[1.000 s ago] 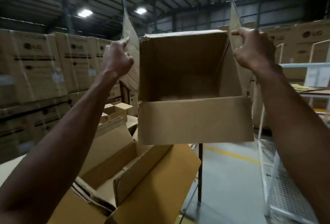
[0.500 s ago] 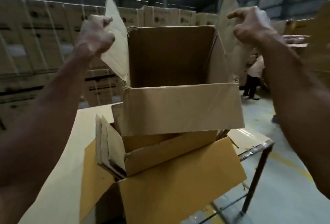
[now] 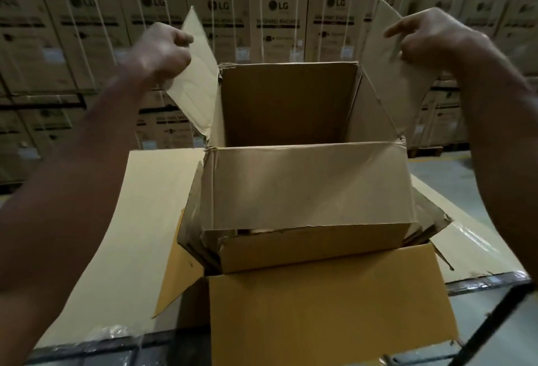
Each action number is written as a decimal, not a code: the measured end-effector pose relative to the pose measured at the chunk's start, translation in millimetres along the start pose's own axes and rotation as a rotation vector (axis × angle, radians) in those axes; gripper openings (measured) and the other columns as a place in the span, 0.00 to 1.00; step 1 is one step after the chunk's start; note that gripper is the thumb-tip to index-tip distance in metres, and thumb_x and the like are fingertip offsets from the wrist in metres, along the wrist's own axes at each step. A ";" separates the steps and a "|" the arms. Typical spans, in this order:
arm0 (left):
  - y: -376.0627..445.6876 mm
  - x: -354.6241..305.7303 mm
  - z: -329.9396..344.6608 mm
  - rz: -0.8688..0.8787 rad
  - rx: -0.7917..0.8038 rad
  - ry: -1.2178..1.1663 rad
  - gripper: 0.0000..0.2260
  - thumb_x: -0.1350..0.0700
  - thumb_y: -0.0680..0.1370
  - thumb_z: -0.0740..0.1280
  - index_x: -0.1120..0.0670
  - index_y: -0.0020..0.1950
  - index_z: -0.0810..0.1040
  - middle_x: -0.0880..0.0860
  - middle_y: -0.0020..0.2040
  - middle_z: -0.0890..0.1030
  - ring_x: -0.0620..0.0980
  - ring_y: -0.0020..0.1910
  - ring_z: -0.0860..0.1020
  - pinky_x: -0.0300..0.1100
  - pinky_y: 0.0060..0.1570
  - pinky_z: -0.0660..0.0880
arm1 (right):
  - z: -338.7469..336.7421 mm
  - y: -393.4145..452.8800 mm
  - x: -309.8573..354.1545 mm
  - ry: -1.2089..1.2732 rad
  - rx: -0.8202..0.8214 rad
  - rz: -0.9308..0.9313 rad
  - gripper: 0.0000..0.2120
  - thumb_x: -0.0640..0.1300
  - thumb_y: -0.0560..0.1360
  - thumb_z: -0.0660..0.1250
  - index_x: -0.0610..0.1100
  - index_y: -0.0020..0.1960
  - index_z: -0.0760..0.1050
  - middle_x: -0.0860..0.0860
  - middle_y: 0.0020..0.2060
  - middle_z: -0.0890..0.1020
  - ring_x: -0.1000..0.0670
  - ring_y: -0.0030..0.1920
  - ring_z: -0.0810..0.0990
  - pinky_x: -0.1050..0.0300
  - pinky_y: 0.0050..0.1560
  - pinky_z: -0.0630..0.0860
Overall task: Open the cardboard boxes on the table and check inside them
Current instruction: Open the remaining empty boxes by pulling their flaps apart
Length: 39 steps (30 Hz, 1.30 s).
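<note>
- A small brown box [image 3: 305, 185] is held up by its two side flaps, just over a bigger yellow box [image 3: 329, 313] that sits on the bench [image 3: 145, 208].
- The left flap [image 3: 195, 86] is pinched by the left hand [image 3: 163, 51], with the fingers curled round its edge.
- The right flap [image 3: 396, 86] is held by the right hand [image 3: 431, 36], with the fingers bent over its top edge.
- The small box hangs between the two hands and a little below them. Each hand is as near to it as the other.
- The long side of the small box runs from left to right, from one hand to the other.
- The top of the small box is open. The inside walls can be seen, and nothing can be seen in the part that shows. The bottom is hidden by the near wall.
- The bottom of the small box looks to be at the open top of the yellow box. Whether it touches the folded cardboard inside cannot be told.
- It is judged that the small box has to be tipped or lowered, so the bottom can be checked.
- Many big stacked cartons [image 3: 279, 21] are seen behind.
</note>
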<state>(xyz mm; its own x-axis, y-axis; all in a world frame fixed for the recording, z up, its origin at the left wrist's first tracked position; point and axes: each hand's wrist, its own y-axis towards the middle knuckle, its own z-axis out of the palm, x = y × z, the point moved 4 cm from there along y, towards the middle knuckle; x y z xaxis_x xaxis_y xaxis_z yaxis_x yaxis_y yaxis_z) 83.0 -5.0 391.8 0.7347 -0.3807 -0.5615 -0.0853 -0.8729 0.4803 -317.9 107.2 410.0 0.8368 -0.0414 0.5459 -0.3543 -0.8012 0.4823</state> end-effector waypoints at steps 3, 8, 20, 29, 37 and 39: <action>-8.4 -3.5 12.2 -0.034 0.022 -0.002 0.22 0.63 0.82 0.63 0.53 0.76 0.71 0.58 0.70 0.76 0.59 0.55 0.80 0.41 0.40 0.73 | 4.0 10.9 -14.3 -0.034 0.054 0.012 0.23 0.36 0.80 0.63 0.54 0.71 0.74 0.45 0.72 0.71 0.52 0.44 0.73 0.56 0.36 0.72; -21.6 3.4 41.7 -0.100 0.048 0.008 0.23 0.63 0.82 0.63 0.52 0.77 0.71 0.55 0.72 0.75 0.49 0.43 0.79 0.42 0.37 0.75 | 18.0 23.8 -35.6 -0.039 0.194 0.022 0.24 0.35 0.79 0.63 0.53 0.72 0.74 0.44 0.74 0.68 0.45 0.53 0.74 0.49 0.46 0.76; -46.2 19.6 97.4 -0.285 0.026 0.020 0.23 0.65 0.81 0.62 0.52 0.76 0.72 0.52 0.75 0.72 0.53 0.70 0.73 0.44 0.64 0.71 | 48.9 37.2 -91.2 0.069 0.330 0.047 0.24 0.34 0.79 0.63 0.51 0.72 0.74 0.45 0.70 0.72 0.48 0.50 0.76 0.55 0.38 0.74; -30.2 11.8 86.6 -0.288 0.042 0.092 0.21 0.61 0.83 0.62 0.49 0.75 0.73 0.54 0.72 0.74 0.52 0.53 0.76 0.42 0.41 0.72 | 56.2 56.0 -91.4 0.046 0.349 0.043 0.24 0.34 0.79 0.63 0.53 0.71 0.75 0.45 0.68 0.73 0.51 0.44 0.75 0.55 0.37 0.74; -25.0 14.1 80.0 -0.274 0.049 0.063 0.21 0.62 0.82 0.63 0.49 0.75 0.74 0.54 0.72 0.74 0.51 0.58 0.74 0.44 0.48 0.71 | 68.6 60.8 -93.5 0.015 0.376 0.066 0.24 0.33 0.79 0.64 0.53 0.70 0.76 0.46 0.68 0.73 0.48 0.47 0.77 0.51 0.43 0.78; -28.5 17.3 85.5 -0.281 0.057 0.067 0.21 0.62 0.82 0.63 0.49 0.75 0.74 0.54 0.72 0.74 0.51 0.57 0.74 0.44 0.49 0.71 | 69.1 59.4 -96.5 0.012 0.376 0.083 0.24 0.33 0.78 0.64 0.54 0.69 0.76 0.45 0.70 0.73 0.44 0.53 0.78 0.47 0.50 0.80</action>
<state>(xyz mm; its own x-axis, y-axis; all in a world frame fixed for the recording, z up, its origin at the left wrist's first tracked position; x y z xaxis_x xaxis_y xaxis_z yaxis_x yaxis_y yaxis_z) 40.6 -12.8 310.8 0.7773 -0.1026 -0.6207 0.0912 -0.9578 0.2726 -390.8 22.4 338.7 0.8063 -0.1101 0.5812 -0.2406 -0.9586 0.1522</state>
